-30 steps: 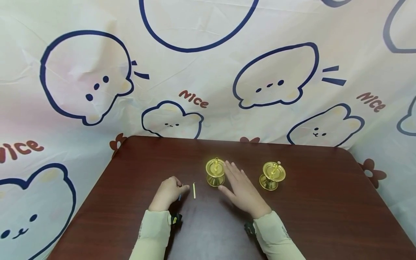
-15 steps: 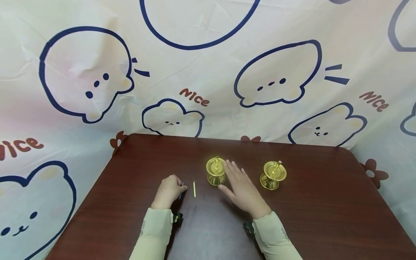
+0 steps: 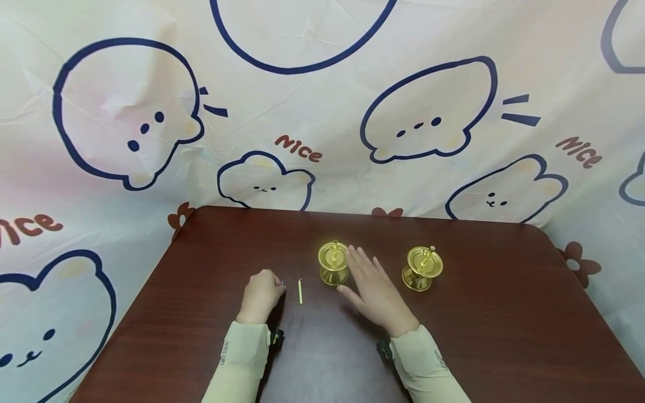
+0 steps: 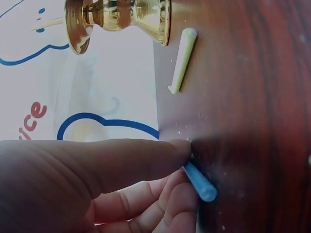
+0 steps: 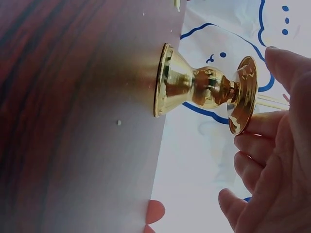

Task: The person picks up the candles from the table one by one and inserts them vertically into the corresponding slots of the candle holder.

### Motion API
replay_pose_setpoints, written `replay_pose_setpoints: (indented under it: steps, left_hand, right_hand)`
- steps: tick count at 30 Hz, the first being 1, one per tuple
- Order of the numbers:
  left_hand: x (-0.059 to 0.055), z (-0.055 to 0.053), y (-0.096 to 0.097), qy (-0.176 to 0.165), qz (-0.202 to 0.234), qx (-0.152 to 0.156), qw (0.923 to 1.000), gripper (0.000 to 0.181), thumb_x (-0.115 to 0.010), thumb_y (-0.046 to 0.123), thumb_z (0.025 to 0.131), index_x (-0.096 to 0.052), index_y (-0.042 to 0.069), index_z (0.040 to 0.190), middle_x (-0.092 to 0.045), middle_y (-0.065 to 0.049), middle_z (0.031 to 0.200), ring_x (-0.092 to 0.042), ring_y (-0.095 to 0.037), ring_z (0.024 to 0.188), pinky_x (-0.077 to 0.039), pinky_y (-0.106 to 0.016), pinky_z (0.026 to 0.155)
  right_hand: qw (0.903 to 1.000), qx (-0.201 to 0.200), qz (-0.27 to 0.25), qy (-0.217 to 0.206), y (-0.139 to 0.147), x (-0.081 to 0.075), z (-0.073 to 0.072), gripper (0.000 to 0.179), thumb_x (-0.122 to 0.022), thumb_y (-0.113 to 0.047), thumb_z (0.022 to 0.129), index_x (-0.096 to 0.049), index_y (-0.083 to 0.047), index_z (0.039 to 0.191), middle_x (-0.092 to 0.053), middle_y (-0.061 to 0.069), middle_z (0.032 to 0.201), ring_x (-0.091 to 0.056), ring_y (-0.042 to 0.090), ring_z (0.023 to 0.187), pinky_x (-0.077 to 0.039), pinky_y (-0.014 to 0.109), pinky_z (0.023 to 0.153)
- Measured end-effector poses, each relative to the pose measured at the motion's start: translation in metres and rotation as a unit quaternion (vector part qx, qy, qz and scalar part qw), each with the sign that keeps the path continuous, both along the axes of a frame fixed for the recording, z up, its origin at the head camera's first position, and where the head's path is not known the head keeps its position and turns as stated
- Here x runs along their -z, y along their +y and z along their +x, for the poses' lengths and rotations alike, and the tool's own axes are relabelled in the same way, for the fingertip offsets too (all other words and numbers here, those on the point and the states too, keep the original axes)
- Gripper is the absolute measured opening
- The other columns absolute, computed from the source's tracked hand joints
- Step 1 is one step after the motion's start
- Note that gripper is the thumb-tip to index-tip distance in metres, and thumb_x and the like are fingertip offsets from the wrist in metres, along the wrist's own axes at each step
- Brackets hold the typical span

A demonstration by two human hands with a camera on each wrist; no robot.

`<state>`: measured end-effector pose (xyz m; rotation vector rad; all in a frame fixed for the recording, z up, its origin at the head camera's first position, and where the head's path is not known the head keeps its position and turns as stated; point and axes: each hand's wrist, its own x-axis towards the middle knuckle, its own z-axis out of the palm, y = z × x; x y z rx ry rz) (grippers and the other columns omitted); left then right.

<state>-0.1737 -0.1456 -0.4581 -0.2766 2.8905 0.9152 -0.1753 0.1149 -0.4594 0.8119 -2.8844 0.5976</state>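
Observation:
My left hand [image 3: 260, 296] pinches a small blue candle [image 4: 200, 182] between thumb and curled fingers, low over the table. One end of the candle sticks out past the fingers in the left wrist view; the rest is hidden. Just right of that hand, a thin pale-yellow candle [image 3: 300, 291] lies on the wood. Beyond it stands a gold candle holder [image 3: 333, 275], upright, with a thin yellow stick rising from its dish. My right hand [image 3: 380, 299] is held with straight fingers beside this holder, its fingertips right at the dish's rim.
A second gold candle holder [image 3: 417, 279] stands to the right of my right hand, a thin stick with a pale tip in it. The dark brown table [image 3: 504, 313] runs back to a hanging cloth [image 3: 332, 112] printed with cartoon animals.
My left thumb has drawn in to the left against the fingers, and the blue candle's lower part no longer shows below the thumb in the head view. The right hand has stayed put.

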Motion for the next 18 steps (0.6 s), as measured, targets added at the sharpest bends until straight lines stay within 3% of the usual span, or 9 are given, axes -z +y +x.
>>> replay_pose_setpoints:
  steps: [11,18]
  left_hand:
    - [0.0012,0.0010,0.0023,0.016,-0.008,0.004,0.9998,0.044,-0.061,-0.002,0.083,-0.035,0.018,0.053,-0.024,0.006,0.050,-0.022,-0.012,0.049,-0.026,-0.028,0.049]
    - [0.0069,0.0024,0.0018,0.026,0.007,0.011,0.9996,0.051,-0.060,-0.001,0.085,-0.029,0.019,0.051,-0.017,0.008,0.049,-0.013,-0.009,0.048,-0.018,-0.025,0.046]
  right_hand:
    - [0.9999,-0.002,-0.003,0.014,-0.0004,0.0022,-0.0021,0.076,-0.059,-0.044,0.101,-0.030,-0.002,0.158,-0.028,0.014,0.165,-0.021,0.029,0.153,-0.020,0.053,0.122]
    - [1.0000,-0.002,0.002,0.001,0.0005,0.0052,-0.0030,0.076,-0.054,-0.047,0.103,-0.025,-0.007,0.160,-0.024,0.012,0.166,-0.017,0.027,0.154,-0.019,0.051,0.122]
